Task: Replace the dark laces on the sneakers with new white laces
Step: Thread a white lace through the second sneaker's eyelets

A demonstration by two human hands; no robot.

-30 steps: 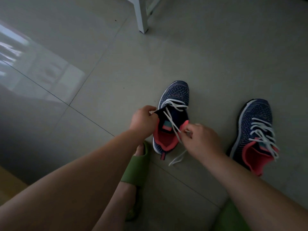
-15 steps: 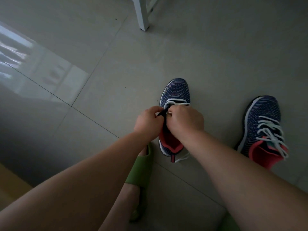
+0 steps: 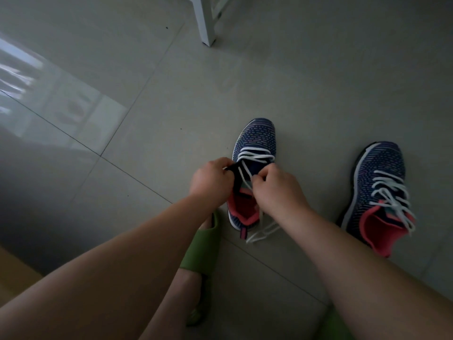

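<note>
While my right hand [image 3: 274,187] pinches the white lace [image 3: 255,157] and my left hand [image 3: 210,182] grips the dark tongue [image 3: 236,176], the near sneaker [image 3: 255,141] sits on the floor [image 3: 306,89] between them, laced only partway, its loose ends trailing by the heel. The far sneaker [image 3: 377,173], off to the right, looks fully laced. I judge the upper eyelets remain.

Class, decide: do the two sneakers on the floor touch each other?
Apart. The head view shows bare floor tile between the left sneaker and the right sneaker.
</note>
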